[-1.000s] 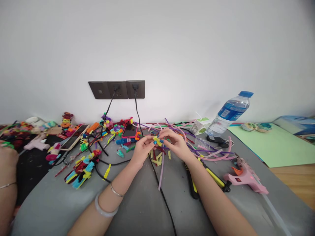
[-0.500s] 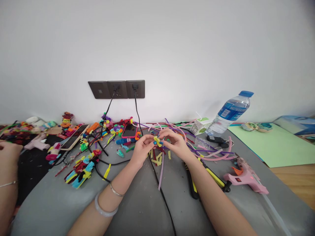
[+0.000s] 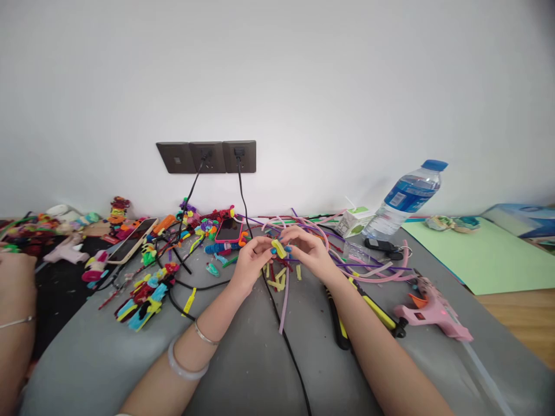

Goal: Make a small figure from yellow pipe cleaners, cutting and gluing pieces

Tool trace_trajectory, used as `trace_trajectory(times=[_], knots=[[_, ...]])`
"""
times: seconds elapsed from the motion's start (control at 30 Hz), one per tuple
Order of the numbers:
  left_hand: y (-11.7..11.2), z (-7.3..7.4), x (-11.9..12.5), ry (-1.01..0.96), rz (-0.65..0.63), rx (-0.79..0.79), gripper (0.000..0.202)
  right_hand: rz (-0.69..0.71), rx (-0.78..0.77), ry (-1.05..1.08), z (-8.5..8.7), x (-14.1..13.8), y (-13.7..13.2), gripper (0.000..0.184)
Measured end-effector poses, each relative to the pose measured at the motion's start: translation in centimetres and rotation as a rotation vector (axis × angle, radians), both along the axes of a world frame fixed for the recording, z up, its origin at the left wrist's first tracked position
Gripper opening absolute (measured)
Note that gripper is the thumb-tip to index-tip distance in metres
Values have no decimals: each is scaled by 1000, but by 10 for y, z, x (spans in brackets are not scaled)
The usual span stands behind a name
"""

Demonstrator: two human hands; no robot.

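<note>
My left hand (image 3: 250, 263) and my right hand (image 3: 306, 253) meet above the middle of the grey mat (image 3: 243, 370). Both pinch one small yellow fuzzy piece (image 3: 278, 249) between their fingertips, the fingers curled around it. Under the hands lie short yellow cut pieces (image 3: 277, 280) and a lilac stick (image 3: 284, 303). A tangle of pink and purple sticks (image 3: 359, 268) spreads to the right of my right hand.
A pink glue gun (image 3: 431, 312) and yellow-black cutters (image 3: 340, 326) lie at the right. A water bottle (image 3: 405, 199), a small carton (image 3: 354, 222) and green paper (image 3: 485, 254) stand behind. Phones (image 3: 228, 230), cables and coloured clips (image 3: 145, 297) lie left. Another person's arm (image 3: 15, 323) is at far left.
Both hands stay together on the yellow piece, turning it slightly. The other person's hand at far left has shifted a little.
</note>
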State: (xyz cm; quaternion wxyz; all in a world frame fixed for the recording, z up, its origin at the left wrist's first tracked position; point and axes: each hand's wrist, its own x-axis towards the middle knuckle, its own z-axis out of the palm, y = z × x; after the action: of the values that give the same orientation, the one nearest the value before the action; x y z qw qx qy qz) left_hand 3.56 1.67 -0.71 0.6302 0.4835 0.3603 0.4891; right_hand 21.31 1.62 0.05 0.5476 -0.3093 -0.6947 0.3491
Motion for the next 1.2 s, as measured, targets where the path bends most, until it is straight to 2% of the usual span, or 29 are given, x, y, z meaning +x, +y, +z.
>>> trace_trajectory(times=[0.23, 1.2], knots=[[1, 0, 0, -7, 0, 3, 35, 6, -45, -12, 0, 1, 0, 16], [3, -2, 1, -68, 43, 20, 28, 18, -41, -46, -1, 1, -1, 14]])
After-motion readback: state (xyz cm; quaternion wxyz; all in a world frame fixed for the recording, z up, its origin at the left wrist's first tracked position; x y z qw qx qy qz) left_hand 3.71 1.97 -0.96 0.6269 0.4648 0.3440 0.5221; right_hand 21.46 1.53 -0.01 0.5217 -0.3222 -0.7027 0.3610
